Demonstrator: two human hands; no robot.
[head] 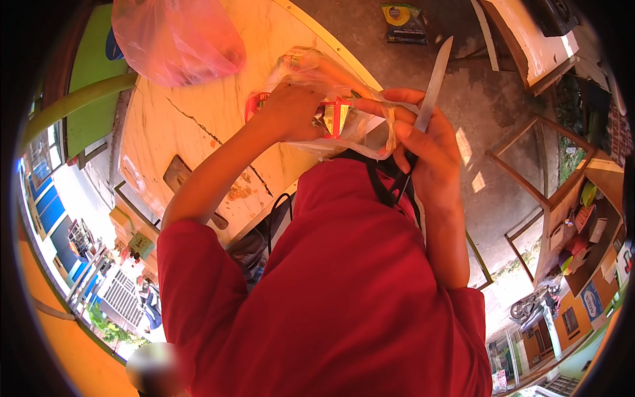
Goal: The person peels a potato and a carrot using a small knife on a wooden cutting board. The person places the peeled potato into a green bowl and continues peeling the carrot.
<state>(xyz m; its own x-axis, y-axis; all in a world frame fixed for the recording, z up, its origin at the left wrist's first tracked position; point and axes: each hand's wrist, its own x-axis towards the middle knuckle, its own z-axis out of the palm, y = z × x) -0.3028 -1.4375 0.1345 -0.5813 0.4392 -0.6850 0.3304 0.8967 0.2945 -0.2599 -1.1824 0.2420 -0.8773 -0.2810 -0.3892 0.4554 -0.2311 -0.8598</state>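
A clear plastic bag [317, 74] holding red and yellow packets [336, 118] lies at the near edge of a wooden table. My left hand [292, 111] reaches into the bag beside the packets; its fingertips are partly hidden, so its grip does not show. My right hand [426, 139] holds a knife [435, 79] with the blade pointing up and away, while its fingers also touch the bag's open rim. Another red packet [255, 105] shows at the bag's left side.
A pink plastic bag [181, 44] stands at the table's far left. A wooden board with a handle [177, 173] lies under my left forearm. On the concrete floor beyond the table is a dark packet [404, 24]. Wooden frames [540, 159] stand at the right.
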